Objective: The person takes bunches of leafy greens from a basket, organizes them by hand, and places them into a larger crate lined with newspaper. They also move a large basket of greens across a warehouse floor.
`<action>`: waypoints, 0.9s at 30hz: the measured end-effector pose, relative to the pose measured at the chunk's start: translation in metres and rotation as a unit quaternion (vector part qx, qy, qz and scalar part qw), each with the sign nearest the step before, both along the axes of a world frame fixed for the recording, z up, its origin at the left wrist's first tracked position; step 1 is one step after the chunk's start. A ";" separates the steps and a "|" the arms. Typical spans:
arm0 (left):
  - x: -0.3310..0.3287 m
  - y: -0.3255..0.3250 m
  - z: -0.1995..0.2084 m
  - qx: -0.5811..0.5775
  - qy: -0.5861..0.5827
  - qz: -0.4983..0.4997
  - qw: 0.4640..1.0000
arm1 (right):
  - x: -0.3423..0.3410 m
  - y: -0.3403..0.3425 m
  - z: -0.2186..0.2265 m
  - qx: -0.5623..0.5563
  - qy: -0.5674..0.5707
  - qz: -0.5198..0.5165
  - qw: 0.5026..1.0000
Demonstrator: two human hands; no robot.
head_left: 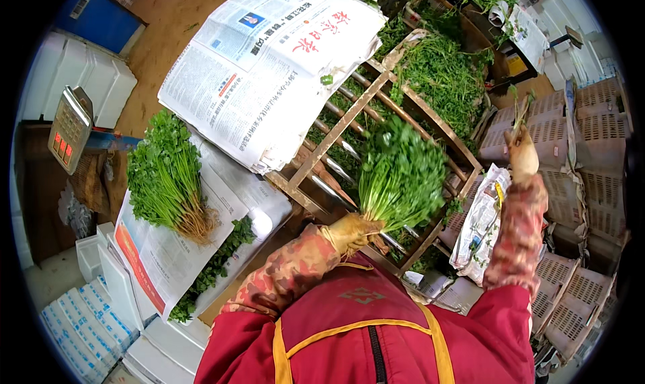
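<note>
Just off the middle, toward 5 o'clock, the left hand is clamped round the stem ends of a bunch; its leaves fan out toward 1 o'clock, above the bars of a rack. Out at 3 o'clock, at the end of an outstretched arm, the right hand has its fingers closed on a stalk (a thin, sparse-leaved one), which points to 12.

Newspapers lie in a stack at 11 o'clock, covering part of the rack. Loose greens are heaped between 1 and 2. At 9 o'clock a second bunch lies on a sheet, roots toward 5; leaves poke out from beneath the sheet's edge between 7 and 8. Beyond that bunch, a tilted display glows red. Slotted crates stand at 3 o'clock, beyond the right hand.
</note>
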State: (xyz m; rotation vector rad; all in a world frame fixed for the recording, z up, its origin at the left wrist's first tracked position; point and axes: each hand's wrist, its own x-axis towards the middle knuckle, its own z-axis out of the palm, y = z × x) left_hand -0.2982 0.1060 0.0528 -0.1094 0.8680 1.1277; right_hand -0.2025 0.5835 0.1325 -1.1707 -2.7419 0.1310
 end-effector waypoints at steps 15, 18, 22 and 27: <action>0.008 0.004 -0.013 -0.044 -0.050 0.095 0.993 | -0.033 -0.302 -0.061 -0.191 0.101 0.269 0.939; 0.027 -0.004 -0.067 0.151 0.114 0.168 0.967 | -0.012 -0.317 -0.049 -0.341 0.037 0.447 0.826; 0.013 -0.005 -0.028 -0.037 -0.024 0.119 0.992 | 0.023 -0.312 0.035 -0.589 -0.074 0.466 0.656; 0.023 0.006 -0.026 -0.043 -0.026 0.163 0.985 | 0.053 -0.255 -0.020 -0.386 -0.198 0.172 0.885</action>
